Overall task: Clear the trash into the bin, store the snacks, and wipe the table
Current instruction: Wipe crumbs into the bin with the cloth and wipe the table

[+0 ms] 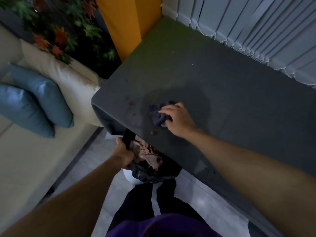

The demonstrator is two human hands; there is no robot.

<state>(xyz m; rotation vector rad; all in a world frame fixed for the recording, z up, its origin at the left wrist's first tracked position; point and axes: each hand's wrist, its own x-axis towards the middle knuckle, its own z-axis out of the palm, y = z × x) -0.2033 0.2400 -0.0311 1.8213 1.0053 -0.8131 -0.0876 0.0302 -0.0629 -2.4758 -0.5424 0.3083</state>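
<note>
A dark grey table (pixel 213 79) fills the upper right of the head view. My right hand (pixel 177 119) presses a crumpled dark blue cloth (pixel 158 113) onto the tabletop near its front edge. A damp patch surrounds the cloth. Small brown crumbs (pixel 153 132) lie by the edge, with more specks to the left. Below the edge, my left hand (pixel 124 153) grips the rim of a black bin bag (pixel 147 171) lining a white bin (pixel 127 174). Crumpled paper trash (pixel 150 157) shows inside the bag.
A cream sofa (pixel 56 71) with blue cushions (pixel 34 100) stands to the left. Grey vertical blinds (pixel 256 23) hang behind the table, and a yellow panel (pixel 123 26) rises at the back. Pale floor tiles (pixel 85 168) show beneath my legs.
</note>
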